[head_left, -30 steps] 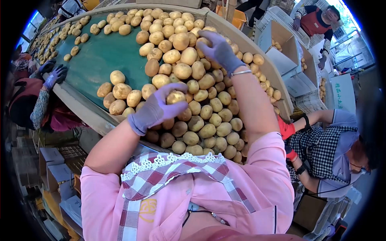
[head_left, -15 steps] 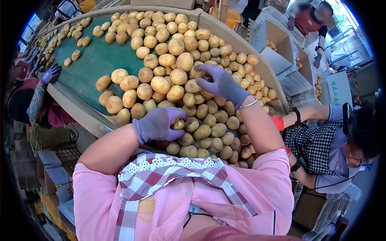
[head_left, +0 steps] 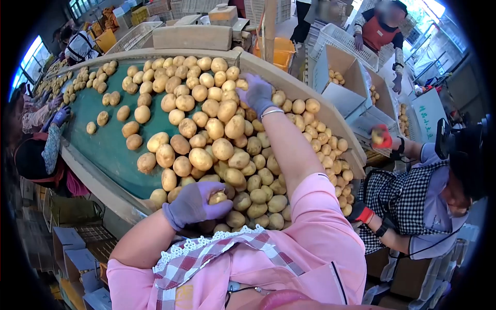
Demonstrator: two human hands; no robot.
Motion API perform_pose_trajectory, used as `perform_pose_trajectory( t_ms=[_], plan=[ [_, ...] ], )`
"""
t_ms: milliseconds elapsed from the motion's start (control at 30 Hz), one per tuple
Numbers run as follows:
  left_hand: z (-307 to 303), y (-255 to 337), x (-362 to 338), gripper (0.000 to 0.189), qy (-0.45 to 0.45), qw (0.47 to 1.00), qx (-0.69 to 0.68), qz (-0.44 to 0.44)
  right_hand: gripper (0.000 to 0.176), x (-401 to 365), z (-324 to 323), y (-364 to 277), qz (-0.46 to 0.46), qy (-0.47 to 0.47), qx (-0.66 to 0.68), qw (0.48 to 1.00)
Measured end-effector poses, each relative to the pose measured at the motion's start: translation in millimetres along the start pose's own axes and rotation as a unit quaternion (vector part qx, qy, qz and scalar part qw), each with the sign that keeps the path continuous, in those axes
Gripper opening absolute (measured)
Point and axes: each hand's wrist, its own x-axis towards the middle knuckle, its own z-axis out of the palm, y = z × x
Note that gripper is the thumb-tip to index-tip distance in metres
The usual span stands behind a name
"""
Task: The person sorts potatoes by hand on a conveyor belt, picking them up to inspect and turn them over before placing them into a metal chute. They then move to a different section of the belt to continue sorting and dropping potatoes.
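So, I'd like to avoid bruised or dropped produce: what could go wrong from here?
The left hand grips a potato at the near edge of the heap; its neighbours might roll if knocked. The right hand reaches across the heap, and the bracelet on that wrist could scrape potatoes. Others lie close to the side board; a hard shove might send one over.

Daylight fills a window (head_left: 32, 61); a wooden post (head_left: 268, 32) stands by an orange bin (head_left: 283, 53).
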Motion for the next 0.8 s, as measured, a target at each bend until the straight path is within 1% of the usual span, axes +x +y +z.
perform_pose_trajectory(
  t_ms=[33, 67, 100, 167, 200, 233, 267, 300, 333, 367, 400, 433, 467, 500, 533, 567, 600, 633, 667, 700, 733, 800],
  plan=[
    [4, -3, -1, 0.031, 0.007, 0.997, -0.068, -0.036, 0.05, -6, -4, -4, 0.041, 0.037, 0.106, 0.993],
    [6, -8, 0, 0.029, 0.012, 0.988, -0.137, -0.072, 0.052, -11, -10, -6, 0.08, 0.074, 0.211, 0.971],
    [4, -10, 3, 0.031, 0.016, 0.984, -0.159, -0.081, 0.051, -15, -19, -8, 0.102, 0.089, 0.307, 0.942],
    [-1, -18, 4, 0.038, 0.028, 0.973, -0.208, -0.098, 0.048, -27, -67, -32, 0.0, 0.196, 0.396, 0.897],
    [-3, -13, 2, 0.04, 0.025, 0.959, -0.262, -0.104, 0.047, -36, -107, -50, -0.065, 0.239, 0.41, 0.878],
    [-7, -2, -4, 0.042, 0.022, 0.942, -0.315, -0.11, 0.049, -45, -148, -63, -0.184, 0.293, 0.415, 0.842],
    [-10, 4, -5, 0.045, 0.018, 0.923, -0.367, -0.117, 0.054, -55, -196, -70, -0.249, 0.314, 0.345, 0.849],
    [-10, -5, -2, 0.057, 0.015, 0.945, -0.317, -0.074, 0.055, -68, -236, -92, -0.283, 0.387, 0.363, 0.799],
    [-3, -15, -2, 0.058, 0.056, 0.964, -0.26, -0.001, 0.054, -66, -259, -80, -0.348, 0.409, 0.279, 0.796],
    [2, -26, 2, 0.059, 0.096, 0.973, -0.197, 0.076, 0.053, -64, -282, -67, -0.411, 0.433, 0.194, 0.778],
    [7, -32, 3, 0.06, 0.136, 0.97, -0.133, 0.152, 0.052, -62, -305, -54, -0.469, 0.456, 0.116, 0.748],
    [12, -32, 3, 0.069, 0.166, 0.967, -0.144, 0.13, 0.045, -38, -284, -34, -0.401, 0.491, 0.095, 0.767],
    [12, -29, 2, 0.072, 0.179, 0.967, -0.116, 0.139, 0.041, -40, -259, -21, -0.291, 0.455, 0.074, 0.838],
    [10, -24, 2, 0.075, 0.194, 0.966, -0.088, 0.146, 0.036, -43, -235, -8, -0.177, 0.403, 0.031, 0.897],
    [8, -19, 1, 0.078, 0.214, 0.964, -0.06, 0.145, 0.032, -56, -206, -2, -0.019, 0.253, -0.008, 0.967],
    [4, -14, 1, 0.084, 0.237, 0.958, -0.011, 0.161, 0.032, -68, -174, 1, -0.087, 0.25, 0.03, 0.964],
    [3, -18, 3, 0.084, 0.257, 0.948, 0.0, 0.186, 0.032, -81, -147, -4, -0.157, 0.238, 0.074, 0.956],
    [0, -19, 2, 0.085, 0.271, 0.945, 0.021, 0.183, 0.032, -102, -134, -27, -0.113, 0.148, 0.19, 0.964],
    [-2, -22, 3, 0.084, 0.287, 0.936, 0.047, 0.196, 0.031, -126, -125, -48, -0.058, 0.054, 0.299, 0.951],
    [-2, -26, 6, 0.085, 0.301, 0.925, 0.059, 0.223, 0.031, -142, -113, -58, -0.065, 0.01, 0.36, 0.931],
    [-3, -26, 6, 0.086, 0.306, 0.923, 0.058, 0.225, 0.033, -157, -115, -79, -0.036, -0.042, 0.403, 0.913],
    [-5, -31, 9, 0.088, 0.308, 0.916, 0.08, 0.243, 0.042, -180, -111, -98, -0.039, -0.106, 0.47, 0.875]
  ],
)
